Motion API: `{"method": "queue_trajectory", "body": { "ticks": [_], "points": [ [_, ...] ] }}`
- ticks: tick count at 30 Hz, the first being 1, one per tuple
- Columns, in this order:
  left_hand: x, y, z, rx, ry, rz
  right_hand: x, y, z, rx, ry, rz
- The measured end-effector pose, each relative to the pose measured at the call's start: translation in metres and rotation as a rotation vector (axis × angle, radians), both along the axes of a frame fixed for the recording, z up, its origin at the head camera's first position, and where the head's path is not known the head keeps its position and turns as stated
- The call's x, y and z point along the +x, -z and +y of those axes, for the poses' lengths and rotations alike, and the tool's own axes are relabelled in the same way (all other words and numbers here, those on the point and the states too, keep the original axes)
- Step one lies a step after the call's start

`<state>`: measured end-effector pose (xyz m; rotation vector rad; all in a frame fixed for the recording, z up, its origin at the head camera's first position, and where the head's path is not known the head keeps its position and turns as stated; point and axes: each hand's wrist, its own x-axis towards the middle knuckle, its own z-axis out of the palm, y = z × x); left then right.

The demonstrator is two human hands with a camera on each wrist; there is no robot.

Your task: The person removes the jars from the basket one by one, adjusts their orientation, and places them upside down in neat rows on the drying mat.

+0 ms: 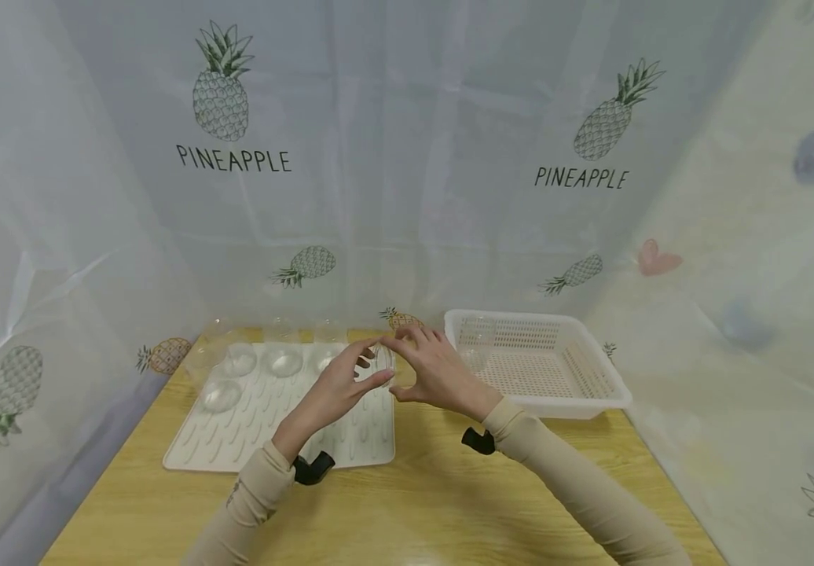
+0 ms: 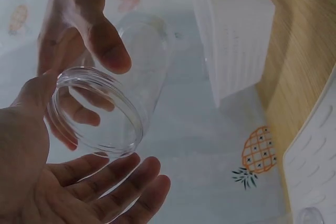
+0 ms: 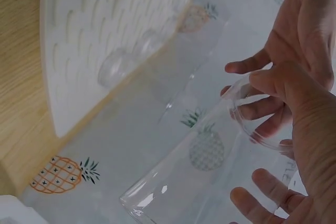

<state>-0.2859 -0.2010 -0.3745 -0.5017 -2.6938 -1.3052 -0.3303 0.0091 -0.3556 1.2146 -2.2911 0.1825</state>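
A clear jar (image 2: 94,111) with a ridged rim lies between my two hands, its mouth toward the left hand. My left hand (image 1: 339,385) pinches the rim between thumb and finger, while its other fingers spread out in the left wrist view. My right hand (image 1: 442,369) grips the jar by the rim from the other side; its thumb (image 3: 265,80) lies against the rim in the right wrist view. The jar's clear body slants away to the lower left there. Several more clear jars (image 1: 284,362) stand on a white ridged mat (image 1: 357,452) to the left.
A white perforated basket (image 1: 594,409) stands on the right of the wooden table (image 1: 435,487). A clear jar shape (image 1: 478,346) shows at the basket's left end; whether inside it cannot be told. A pineapple-print curtain (image 1: 393,157) hangs behind and along the sides.
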Motion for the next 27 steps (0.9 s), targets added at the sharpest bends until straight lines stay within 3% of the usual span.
{"method": "queue_trajectory", "body": {
  "ticks": [8, 11, 17, 20, 23, 25, 27],
  "points": [
    [0.0, 0.001, -0.004, 0.091, 0.014, -0.009, 0.001, -0.001, -0.003, -0.015, -0.013, -0.028],
    [0.0, 0.003, -0.009, 0.109, -0.006, 0.006, 0.001, -0.001, -0.003, -0.112, 0.0, -0.14],
    [0.005, 0.004, -0.025, 0.188, -0.071, 0.052, -0.006, 0.002, 0.003, -0.548, 0.102, -0.603],
    [0.009, 0.001, -0.029, 0.227, -0.07, 0.052, -0.013, 0.003, 0.005, -0.71, 0.088, -0.946],
    [0.011, 0.002, -0.029, 0.234, -0.068, 0.05, -0.017, 0.006, 0.003, -0.796, 0.067, -1.25],
    [0.013, 0.005, -0.028, 0.23, -0.069, 0.046, -0.018, 0.01, 0.0, -0.841, 0.039, -1.379],
    [0.013, 0.013, -0.029, 0.218, -0.074, 0.06, -0.018, 0.013, -0.002, -0.862, 0.032, -1.404]
  ]
}}
